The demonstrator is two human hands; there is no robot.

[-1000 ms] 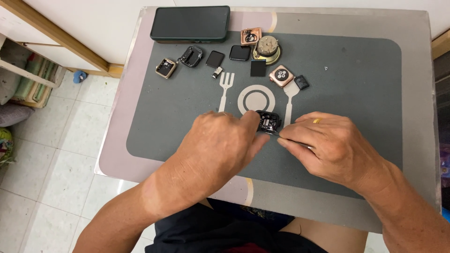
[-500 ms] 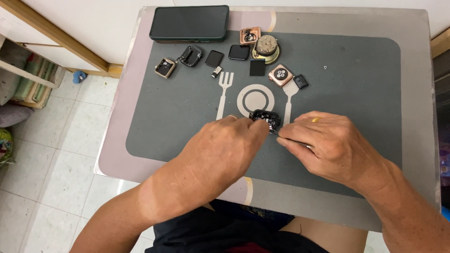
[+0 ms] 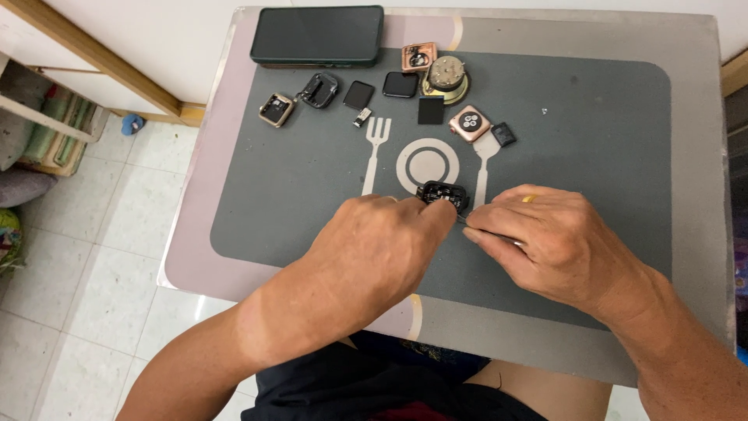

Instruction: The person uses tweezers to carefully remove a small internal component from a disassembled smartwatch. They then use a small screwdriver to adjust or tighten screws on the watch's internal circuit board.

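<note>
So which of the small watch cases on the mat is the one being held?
The black watch case below the plate symbol, pinched by the left hand beside the right hand; the gold case and pink case lie untouched farther up.

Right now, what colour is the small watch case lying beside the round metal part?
Rose gold watch case, with a dark back, clearest in the head view.

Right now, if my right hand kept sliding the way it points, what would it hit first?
Probably the small black watch case, pinned by the left hand; the right hand points its thin tool there.
</note>
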